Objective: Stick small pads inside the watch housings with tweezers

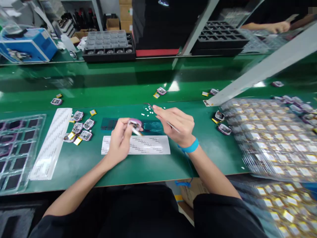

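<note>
In the head view, my left hand (120, 138) grips a small purple-rimmed device housing (135, 123), its inner parts showing and a battery hanging from it. My right hand (177, 125), with a blue wrist strap (190, 146), is closed around thin metal tweezers (173, 127). Their tip points up and left, near scattered small white pieces (148, 111) on the bench. Under my hands lie a dark green strip sheet (153, 127) and a white printed label sheet (148, 145). My fingers partly cover the housing.
Several open housings with batteries (86, 135) lie left, beside another label sheet (53, 142) and a clear tray (19, 152). Stacked trays of batteries (277, 138) stand right, near a slanted metal post (260, 62). A co-worker's hand (277, 27) shows at back right.
</note>
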`<action>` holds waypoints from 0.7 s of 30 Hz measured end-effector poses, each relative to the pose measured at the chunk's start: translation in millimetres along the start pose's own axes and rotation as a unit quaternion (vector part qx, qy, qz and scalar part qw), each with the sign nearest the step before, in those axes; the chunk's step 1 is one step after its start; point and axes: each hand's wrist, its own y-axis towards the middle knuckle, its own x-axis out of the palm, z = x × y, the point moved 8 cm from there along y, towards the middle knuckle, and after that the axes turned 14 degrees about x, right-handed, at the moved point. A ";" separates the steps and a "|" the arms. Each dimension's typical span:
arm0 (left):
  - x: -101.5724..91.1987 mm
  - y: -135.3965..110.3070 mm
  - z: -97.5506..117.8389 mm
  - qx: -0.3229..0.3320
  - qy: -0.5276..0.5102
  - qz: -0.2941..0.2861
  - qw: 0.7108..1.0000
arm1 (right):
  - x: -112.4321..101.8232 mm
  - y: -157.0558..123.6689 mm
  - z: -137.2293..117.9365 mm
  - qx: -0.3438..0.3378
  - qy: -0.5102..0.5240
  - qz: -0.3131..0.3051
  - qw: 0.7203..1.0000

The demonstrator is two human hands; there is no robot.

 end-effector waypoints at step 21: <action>-3.7 -8.9 -45.2 -0.251 -0.177 0.138 0.942 | 19.0 -34.5 -52.7 -0.168 -0.015 -0.149 0.974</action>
